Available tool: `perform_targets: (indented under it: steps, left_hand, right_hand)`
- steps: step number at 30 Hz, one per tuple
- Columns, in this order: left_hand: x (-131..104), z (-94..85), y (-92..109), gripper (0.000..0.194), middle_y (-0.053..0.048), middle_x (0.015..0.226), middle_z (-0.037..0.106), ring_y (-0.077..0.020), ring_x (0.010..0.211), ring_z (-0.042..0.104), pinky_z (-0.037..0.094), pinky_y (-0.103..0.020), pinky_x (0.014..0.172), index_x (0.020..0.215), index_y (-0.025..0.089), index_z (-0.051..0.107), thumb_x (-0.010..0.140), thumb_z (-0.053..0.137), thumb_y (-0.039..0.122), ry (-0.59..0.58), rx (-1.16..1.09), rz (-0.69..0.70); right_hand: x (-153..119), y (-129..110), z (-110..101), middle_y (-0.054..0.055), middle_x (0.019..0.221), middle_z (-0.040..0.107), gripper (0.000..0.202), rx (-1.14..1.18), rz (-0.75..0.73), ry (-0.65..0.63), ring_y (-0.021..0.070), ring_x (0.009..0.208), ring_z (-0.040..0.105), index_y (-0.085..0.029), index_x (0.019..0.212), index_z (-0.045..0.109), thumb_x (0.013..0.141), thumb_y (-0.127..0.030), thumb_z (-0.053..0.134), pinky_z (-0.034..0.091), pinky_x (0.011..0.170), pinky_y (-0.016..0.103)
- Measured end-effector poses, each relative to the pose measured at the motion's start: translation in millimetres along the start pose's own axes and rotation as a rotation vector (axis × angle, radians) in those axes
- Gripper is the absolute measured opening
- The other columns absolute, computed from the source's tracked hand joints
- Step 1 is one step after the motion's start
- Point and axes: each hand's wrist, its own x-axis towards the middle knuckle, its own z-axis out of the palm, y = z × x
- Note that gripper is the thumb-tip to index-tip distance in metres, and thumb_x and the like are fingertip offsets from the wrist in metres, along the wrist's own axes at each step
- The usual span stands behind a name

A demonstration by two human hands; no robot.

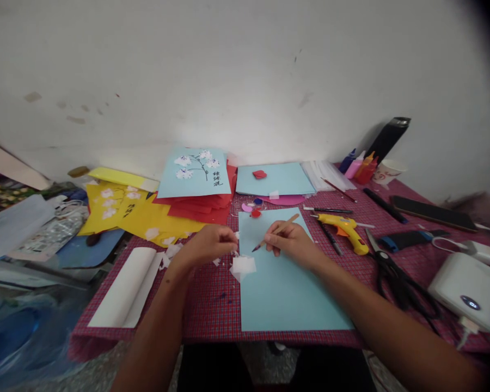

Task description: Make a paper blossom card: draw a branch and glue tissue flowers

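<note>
My right hand (288, 242) is closed round a thin wooden brush (281, 226), its dark tip pointing down and left, just over a light blue sheet (289, 299). At the sheet's left edge my left hand (214, 242) has its fingers drawn together; whatever they pinch is too small to make out. Below it a white tissue piece (244, 265) overlaps the sheet's edge. Beyond the sheet lie a small red paint dish (256, 213) and a pink one (246, 207). Small white paper scraps (172, 250) are left of my left hand.
Behind stands a blue picture of white flowers (196, 171) on red paper. To the right are a yellow glue gun (345, 226), black scissors (400, 277), a white device (469, 291) and paint bottles (365, 169). Folded white paper (124, 288) lies at left.
</note>
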Motion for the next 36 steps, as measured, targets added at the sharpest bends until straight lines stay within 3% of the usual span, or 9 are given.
perform_targets:
  steps: [2, 3, 10, 20, 26, 31, 36]
  left_hand:
    - [-2, 1.1, 0, 0.015, 0.001, 0.074, 0.07, -0.0133, 0.067, 0.061, 0.04, -0.021, 0.057, 0.085, 0.018, 0.071, 0.075, 0.061, 0.025, -0.197, 0.013, -0.002]
    - [-3, 2.2, 0, 0.016, 0.002, 0.074, 0.069, -0.0131, 0.066, 0.06, 0.039, -0.021, 0.056, 0.085, 0.018, 0.071, 0.073, 0.063, 0.024, -0.236, 0.042, -0.009]
    - [0, 7.2, 0, 0.012, 0.002, 0.07, 0.067, -0.0126, 0.064, 0.056, 0.033, -0.022, 0.055, 0.077, 0.019, 0.07, 0.07, 0.06, 0.022, -0.189, 0.226, -0.026]
    - [-1, 2.5, 1, 0.024, 0.002, 0.064, 0.061, -0.0101, 0.059, 0.051, 0.033, -0.02, 0.054, 0.076, 0.016, 0.071, 0.081, 0.051, 0.028, -0.232, 0.143, 0.054]
    - [-1, 4.4, -1, 0.028, 0.002, 0.062, 0.057, -0.0106, 0.058, 0.047, 0.031, -0.022, 0.054, 0.075, 0.016, 0.071, 0.084, 0.048, 0.029, -0.235, 0.162, 0.082]
    - [0, 4.9, -2, 0.025, 0.002, 0.068, 0.062, -0.0115, 0.061, 0.05, 0.034, -0.022, 0.057, 0.076, 0.017, 0.071, 0.082, 0.05, 0.029, -0.205, 0.098, 0.072]
    - [2, 8.1, -1, 0.022, 0.002, 0.067, 0.061, -0.0112, 0.06, 0.05, 0.033, -0.022, 0.056, 0.075, 0.016, 0.068, 0.082, 0.052, 0.03, -0.189, 0.074, 0.054]
  right_hand:
    - [0, 3, 3, 0.001, 0.064, 0.063, 0.025, -0.024, 0.04, -0.092, 0.01, 0.048, 0.055, -0.016, 0.076, 0.065, 0.084, -0.039, 0.07, 0.04, 0.046, 0.023]
    - [0, 4, 4, 0.001, 0.064, 0.063, 0.025, -0.042, 0.049, -0.124, 0.0101, 0.048, 0.055, -0.016, 0.076, 0.065, 0.084, -0.039, 0.07, 0.04, 0.046, 0.023]
    - [0, 3, 6, 0.002, 0.071, 0.062, 0.033, -0.106, 0.027, -0.145, 0.0082, 0.049, 0.054, -0.015, 0.066, 0.066, 0.083, -0.043, 0.07, 0.039, 0.046, 0.023]
    - [0, 1, 2, 0.003, 0.073, 0.063, 0.035, -0.092, 0.01, -0.097, 0.0078, 0.049, 0.055, -0.015, 0.066, 0.066, 0.082, -0.045, 0.071, 0.04, 0.045, 0.022]
    - [-2, 3, -1, 0.003, 0.072, 0.066, 0.034, -0.021, -0.049, -0.039, 0.0086, 0.048, 0.055, -0.016, 0.076, 0.066, 0.091, -0.046, 0.061, 0.041, 0.047, 0.023]
    - [-2, 3, 3, 0.003, 0.072, 0.071, 0.037, -0.005, 0.007, 0.006, 0.0102, 0.042, 0.053, -0.017, 0.104, 0.063, 0.095, -0.051, 0.05, 0.04, 0.043, 0.024]
    - [-7, -2, 10, 0.005, 0.093, 0.068, 0.021, -0.158, -0.122, -0.032, 0.0146, 0.073, 0.061, -0.02, 0.099, 0.06, 0.089, -0.038, 0.062, 0.049, 0.068, 0.028]
